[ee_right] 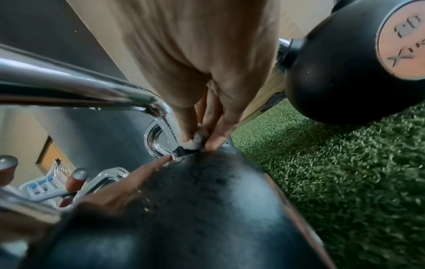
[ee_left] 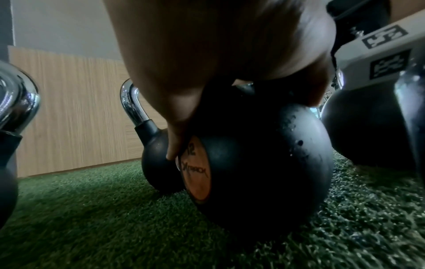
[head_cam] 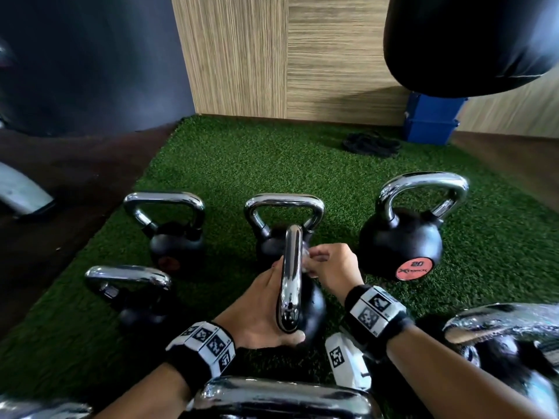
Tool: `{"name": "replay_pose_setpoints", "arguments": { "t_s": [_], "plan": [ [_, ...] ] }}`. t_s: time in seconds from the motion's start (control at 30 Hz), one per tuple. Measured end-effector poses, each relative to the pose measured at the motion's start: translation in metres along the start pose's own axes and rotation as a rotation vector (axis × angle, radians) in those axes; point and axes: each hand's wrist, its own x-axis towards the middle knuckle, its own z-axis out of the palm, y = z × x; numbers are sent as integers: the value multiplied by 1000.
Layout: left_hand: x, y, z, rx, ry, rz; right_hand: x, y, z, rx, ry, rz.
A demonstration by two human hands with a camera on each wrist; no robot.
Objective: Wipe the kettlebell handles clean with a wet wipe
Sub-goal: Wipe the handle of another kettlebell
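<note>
A black kettlebell marked 12 stands on the green turf, its chrome handle running away from me. My left hand grips it from the left, fingers down the side of the body and thumb under the handle's near end. My right hand pinches a crumpled white wet wipe against the far leg of the handle. In the right wrist view the wipe sits where the chrome handle meets the black body.
Several more kettlebells stand around on the turf: one marked 20 at the right, one just behind, two at the left. A blue box, black rope and a hanging punch bag lie beyond.
</note>
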Motion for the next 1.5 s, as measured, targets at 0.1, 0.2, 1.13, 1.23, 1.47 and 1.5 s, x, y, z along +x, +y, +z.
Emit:
{"name": "replay_pose_setpoints", "arguments": {
  "t_s": [0.1, 0.2, 1.13, 1.23, 1.47, 1.5],
  "plan": [
    [0, 4, -5, -36, -23, -3, 7, -14, -3, 60, 69, -53],
    [0, 5, -7, 23, -55, -11, 7, -25, -8, 80, 120, -180],
    [23, -12, -25, -191, -181, 96, -51, -68, -41, 23, -290, -329],
    [26, -16, -26, -168, -186, 95, -52, -65, -38, 141, -323, -266],
    [26, -27, -22, -161, -177, -49, -59, -46, -26, -8, -357, -311],
    [26, -28, -21, -168, -176, -71, -59, -44, -24, -13, -341, -317]
  ]
}}
